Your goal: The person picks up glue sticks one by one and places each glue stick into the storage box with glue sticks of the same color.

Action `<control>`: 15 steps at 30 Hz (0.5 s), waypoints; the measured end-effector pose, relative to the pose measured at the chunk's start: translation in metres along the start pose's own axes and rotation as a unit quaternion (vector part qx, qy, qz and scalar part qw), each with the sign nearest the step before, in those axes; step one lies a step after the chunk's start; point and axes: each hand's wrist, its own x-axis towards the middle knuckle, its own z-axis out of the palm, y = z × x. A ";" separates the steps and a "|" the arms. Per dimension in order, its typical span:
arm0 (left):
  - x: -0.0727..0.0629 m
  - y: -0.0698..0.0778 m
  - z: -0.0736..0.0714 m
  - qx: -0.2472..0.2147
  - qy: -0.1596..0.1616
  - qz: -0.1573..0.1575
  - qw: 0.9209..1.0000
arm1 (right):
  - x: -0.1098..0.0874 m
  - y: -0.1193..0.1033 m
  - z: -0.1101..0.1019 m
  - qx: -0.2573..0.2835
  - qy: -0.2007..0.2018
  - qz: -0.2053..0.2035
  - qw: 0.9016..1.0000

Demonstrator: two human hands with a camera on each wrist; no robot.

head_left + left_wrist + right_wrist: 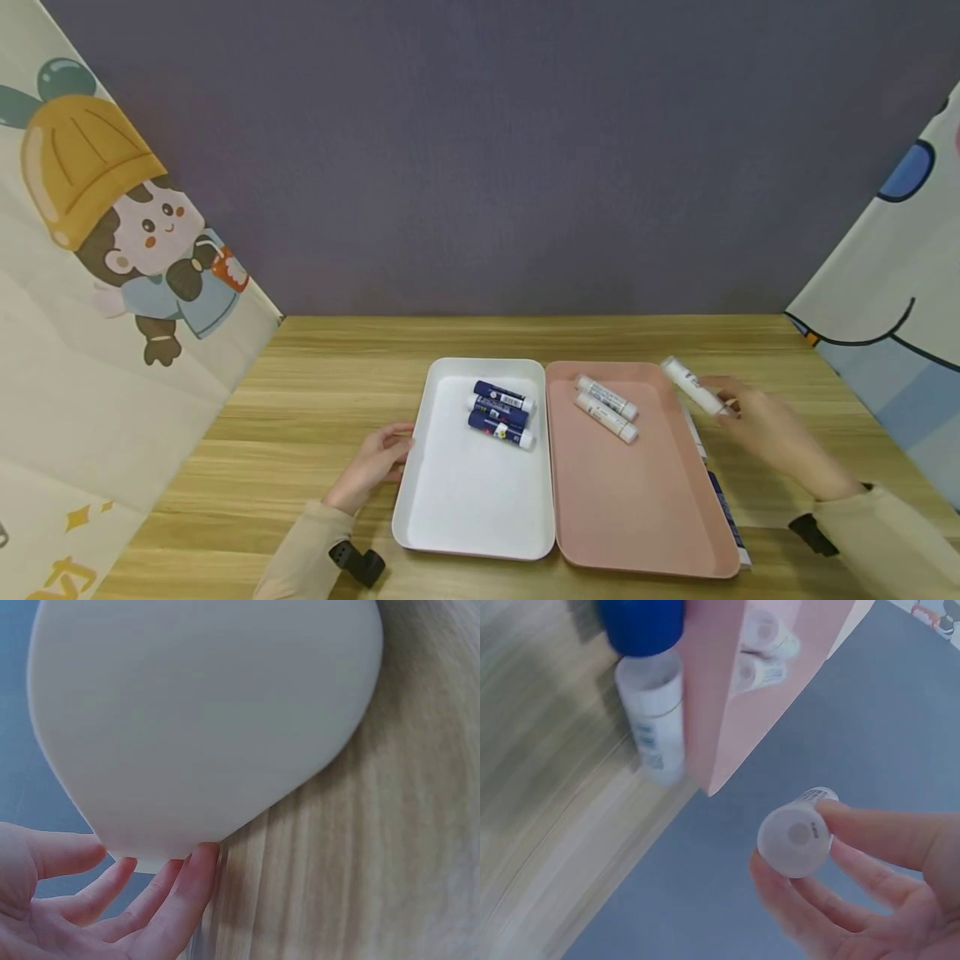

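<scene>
My right hand (757,425) pinches a white glue stick (692,387) between thumb and fingers, raised just off the far right side of the pink tray (630,517). One round end of that stick faces the camera in the right wrist view. Two more white glue sticks (606,415) lie near the pink tray's back. The left hand (378,458) rests against the left side of the white tray (472,517), its fingertips (202,859) touching the outer wall and the thumb by the edge. Several blue glue sticks (500,429) with white ends lie together in the white tray.
On the table along the pink tray's right wall lie another white glue stick (654,735) and a blue one (641,626), partly hidden by the tray in the head view. Both trays stand side by side. A grey panel (525,167) rises behind the wooden table (315,375).
</scene>
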 end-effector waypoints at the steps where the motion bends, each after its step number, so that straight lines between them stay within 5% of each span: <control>1: 0.000 0.000 0.000 0.001 -0.001 0.002 1.000 | 0.001 -0.002 0.001 0.002 -0.002 0.001 1.000; 15: 0.000 0.001 0.001 0.000 0.002 0.002 1.000 | 0.006 -0.031 0.021 0.032 -0.030 -0.016 0.999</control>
